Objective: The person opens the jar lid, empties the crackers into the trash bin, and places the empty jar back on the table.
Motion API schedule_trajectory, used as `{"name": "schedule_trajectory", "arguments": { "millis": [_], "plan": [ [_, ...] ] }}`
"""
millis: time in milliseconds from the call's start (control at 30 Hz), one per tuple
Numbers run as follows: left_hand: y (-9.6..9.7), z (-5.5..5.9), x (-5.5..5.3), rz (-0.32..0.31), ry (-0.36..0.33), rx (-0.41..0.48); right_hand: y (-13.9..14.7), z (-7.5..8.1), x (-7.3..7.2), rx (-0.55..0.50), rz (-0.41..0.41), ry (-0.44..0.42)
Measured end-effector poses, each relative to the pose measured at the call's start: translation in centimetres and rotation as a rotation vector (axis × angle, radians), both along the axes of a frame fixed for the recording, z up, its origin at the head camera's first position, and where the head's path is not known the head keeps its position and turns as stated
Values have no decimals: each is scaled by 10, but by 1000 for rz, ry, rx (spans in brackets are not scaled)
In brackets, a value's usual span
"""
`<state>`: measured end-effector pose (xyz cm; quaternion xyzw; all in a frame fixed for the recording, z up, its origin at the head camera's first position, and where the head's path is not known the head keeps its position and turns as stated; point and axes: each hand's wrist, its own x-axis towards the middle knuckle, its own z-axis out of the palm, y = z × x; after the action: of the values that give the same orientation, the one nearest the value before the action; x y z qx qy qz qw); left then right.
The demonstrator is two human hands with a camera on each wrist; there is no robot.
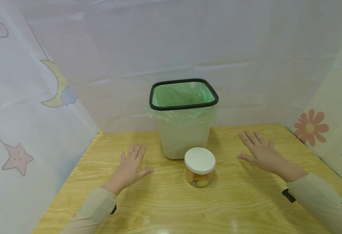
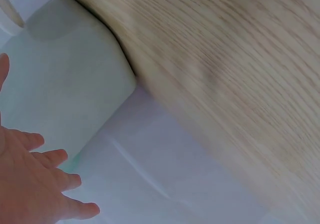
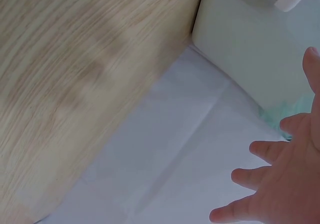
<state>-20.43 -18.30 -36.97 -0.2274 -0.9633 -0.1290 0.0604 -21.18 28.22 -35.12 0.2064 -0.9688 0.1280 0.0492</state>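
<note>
A clear jar with a white lid [image 1: 200, 160] stands upright on the table, with pale orange and yellowish pieces inside. Just behind it is a white trash bin [image 1: 185, 133] with a black rim and a thin green bag lining it. My left hand [image 1: 130, 172] is left of the jar, palm down, fingers spread and holding nothing. On the other side, my right hand [image 1: 264, 156] is likewise spread with straight fingers, apart from both jar and bin. Both wrist views show the bin's side, the left hand [image 2: 35, 184] and the right hand [image 3: 285, 179] near it.
The wood-grain table [image 1: 165, 208] reaches back to a pale hanging cloth [image 1: 173, 39]. Cloth walls with a moon [image 1: 55, 84], a star and flowers [image 1: 310, 127] flank it left and right. The bin stands near the table's back edge.
</note>
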Motion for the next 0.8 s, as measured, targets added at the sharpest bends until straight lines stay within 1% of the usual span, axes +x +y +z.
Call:
{"name": "schedule_trajectory", "arguments": {
  "millis": [300, 367, 467, 667, 733, 800],
  "plan": [
    [6, -3, 0, -38, -26, -13, -7, -3, 4, -7, 11, 22],
    [7, -4, 0, -45, -29, -4, -8, -4, 4, -17, 12, 19],
    [9, -5, 0, -56, -21, 4, -11, -5, 6, -51, 17, 4],
    [11, -6, 1, -74, -15, 6, -16, -12, 10, -186, 46, -67],
    [12, -6, 2, -78, -20, 6, -17, -14, 12, -200, 49, -71],
    [12, -7, 2, -82, -19, -1, -18, -15, 13, -193, 49, -61]
  ]
}}
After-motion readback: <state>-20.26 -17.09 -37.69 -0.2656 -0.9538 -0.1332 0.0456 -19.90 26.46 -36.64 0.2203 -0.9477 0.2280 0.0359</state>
